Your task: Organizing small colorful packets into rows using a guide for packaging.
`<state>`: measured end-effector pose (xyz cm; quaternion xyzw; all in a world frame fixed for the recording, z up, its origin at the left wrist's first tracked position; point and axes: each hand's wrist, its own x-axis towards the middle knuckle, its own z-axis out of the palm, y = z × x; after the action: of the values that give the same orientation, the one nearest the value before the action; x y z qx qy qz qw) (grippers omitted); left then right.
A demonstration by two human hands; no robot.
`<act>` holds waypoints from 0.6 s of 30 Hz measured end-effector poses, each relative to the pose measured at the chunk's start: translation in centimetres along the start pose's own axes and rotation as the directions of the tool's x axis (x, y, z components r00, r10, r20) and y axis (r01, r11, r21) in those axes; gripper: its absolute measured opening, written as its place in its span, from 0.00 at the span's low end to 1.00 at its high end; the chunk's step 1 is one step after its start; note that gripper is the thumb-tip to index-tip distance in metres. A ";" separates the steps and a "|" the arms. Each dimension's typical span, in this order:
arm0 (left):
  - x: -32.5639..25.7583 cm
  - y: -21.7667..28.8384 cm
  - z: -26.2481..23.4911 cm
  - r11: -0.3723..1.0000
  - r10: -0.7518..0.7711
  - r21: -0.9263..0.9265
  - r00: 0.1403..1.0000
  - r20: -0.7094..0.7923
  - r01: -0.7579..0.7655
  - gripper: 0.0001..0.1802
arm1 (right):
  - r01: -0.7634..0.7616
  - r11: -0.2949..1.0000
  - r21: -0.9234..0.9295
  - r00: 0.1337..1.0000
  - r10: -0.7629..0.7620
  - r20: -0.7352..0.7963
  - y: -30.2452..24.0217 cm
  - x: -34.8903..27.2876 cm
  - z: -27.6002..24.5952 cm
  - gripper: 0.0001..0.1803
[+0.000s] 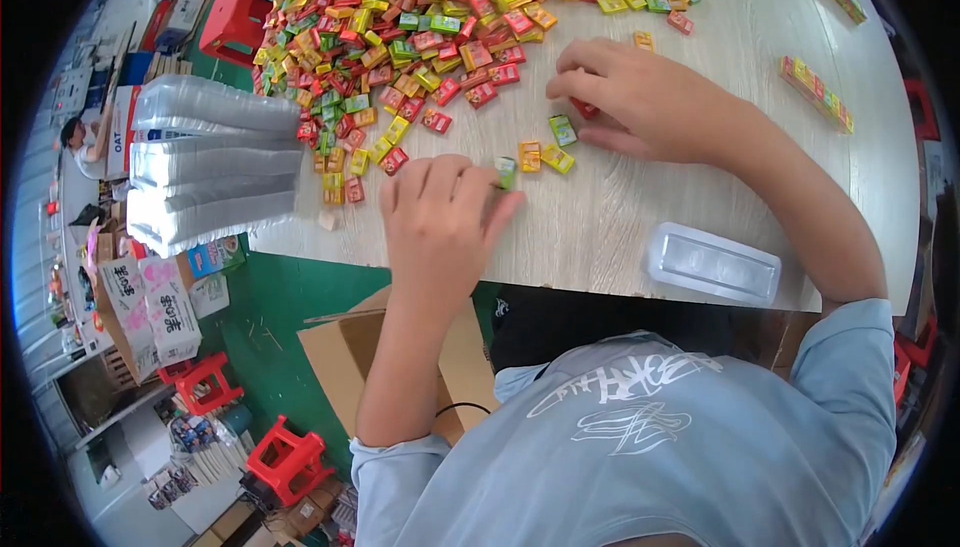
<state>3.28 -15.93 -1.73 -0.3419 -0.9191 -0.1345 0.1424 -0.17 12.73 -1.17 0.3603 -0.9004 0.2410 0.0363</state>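
Observation:
Small candy-like boxes in red, yellow, green and orange lie in a large pile (430,22) at the far left of the table. My left hand (440,212) is at the pile's near edge, fingers curled, with a small green box (505,173) between thumb and index finger. Over the table to the right, my right hand (650,97) curves its fingers and thumb about a small red box (586,108), mostly hidden under them. Between the hands lie a green box (562,131), an orange box (530,157) and a yellow box (557,158).
A clear plastic tray (715,265) rests near the front edge. Stacked clear trays (215,167) stand at the table's left edge. Long multicoloured packs (817,95) lie at right. Below are an open cardboard box (335,367) and red stools (288,459). Another person (88,147) is far left.

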 end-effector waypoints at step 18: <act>1.3 1.2 1.3 0.866 -0.063 -0.484 0.987 0.148 0.128 0.21 | -0.002 0.996 0.093 0.997 -0.006 0.082 -1.8 -1.4 0.2 0.18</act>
<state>2.90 -13.84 -2.27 -0.3289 -0.8775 -0.3487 -0.0152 2.05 12.42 -0.99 0.3720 -0.8886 0.2679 -0.0173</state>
